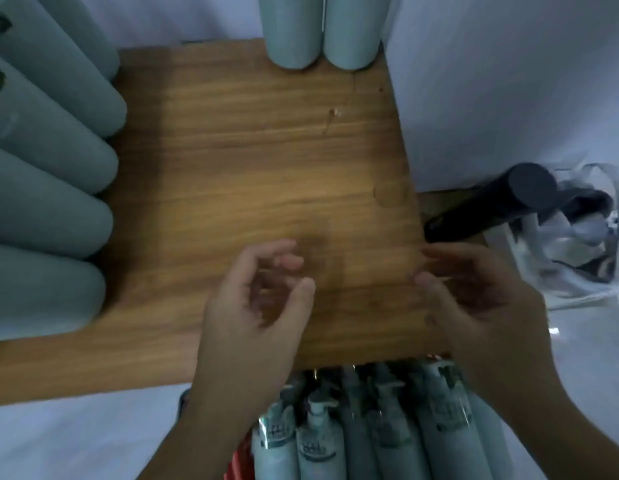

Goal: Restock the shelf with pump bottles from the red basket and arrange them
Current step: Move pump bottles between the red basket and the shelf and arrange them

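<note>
Pale green pump bottles stand in a row along the left side of the wooden shelf; two more stand at the back. Below the shelf's front edge, several pump bottles lie packed in the red basket, of which only a sliver shows. My left hand hovers over the front of the shelf with loosely curled fingers and holds nothing. My right hand is beside it at the shelf's right front corner, fingers relaxed, empty too.
A white wall bounds the shelf on the right. A black cylinder lies to the right of the shelf, next to a crumpled clear plastic bag. The floor around is pale.
</note>
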`<action>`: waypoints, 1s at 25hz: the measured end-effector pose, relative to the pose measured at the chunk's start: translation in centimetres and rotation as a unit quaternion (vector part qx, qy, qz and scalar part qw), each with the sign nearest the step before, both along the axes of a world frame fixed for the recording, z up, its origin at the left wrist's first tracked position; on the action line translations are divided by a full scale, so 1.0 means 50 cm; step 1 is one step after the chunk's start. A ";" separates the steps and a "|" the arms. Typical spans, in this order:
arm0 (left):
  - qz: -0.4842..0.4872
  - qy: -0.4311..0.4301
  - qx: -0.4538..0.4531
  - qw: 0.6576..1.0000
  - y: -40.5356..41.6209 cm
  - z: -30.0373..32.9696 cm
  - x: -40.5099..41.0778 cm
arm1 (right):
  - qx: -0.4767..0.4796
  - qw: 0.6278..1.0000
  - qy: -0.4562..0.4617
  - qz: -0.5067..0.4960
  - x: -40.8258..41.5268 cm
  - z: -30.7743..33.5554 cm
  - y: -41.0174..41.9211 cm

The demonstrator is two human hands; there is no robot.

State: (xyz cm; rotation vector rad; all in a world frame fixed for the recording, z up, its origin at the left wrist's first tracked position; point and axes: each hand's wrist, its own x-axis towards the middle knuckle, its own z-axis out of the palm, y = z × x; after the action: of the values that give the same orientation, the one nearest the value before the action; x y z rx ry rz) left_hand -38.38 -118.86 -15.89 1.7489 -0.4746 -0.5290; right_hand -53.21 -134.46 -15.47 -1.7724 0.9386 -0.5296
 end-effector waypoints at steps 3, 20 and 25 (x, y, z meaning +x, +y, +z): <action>0.002 0.094 0.114 0.989 0.096 -0.072 -0.183 | 0.042 0.991 0.126 -0.026 -0.198 -0.080 0.104; -0.018 0.322 0.417 0.850 0.050 -0.355 -0.560 | 0.055 0.895 0.443 -0.009 -0.425 -0.317 0.142; 0.004 0.314 0.400 0.861 0.046 -0.362 -0.582 | 0.046 0.894 0.447 -0.005 -0.423 -0.320 0.140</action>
State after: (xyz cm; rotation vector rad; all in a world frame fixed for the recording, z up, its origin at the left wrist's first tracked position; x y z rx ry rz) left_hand -67.48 -116.58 -33.98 2.1841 0.2762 -1.3760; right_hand -74.35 -127.45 -31.47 -1.9259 1.5544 0.3880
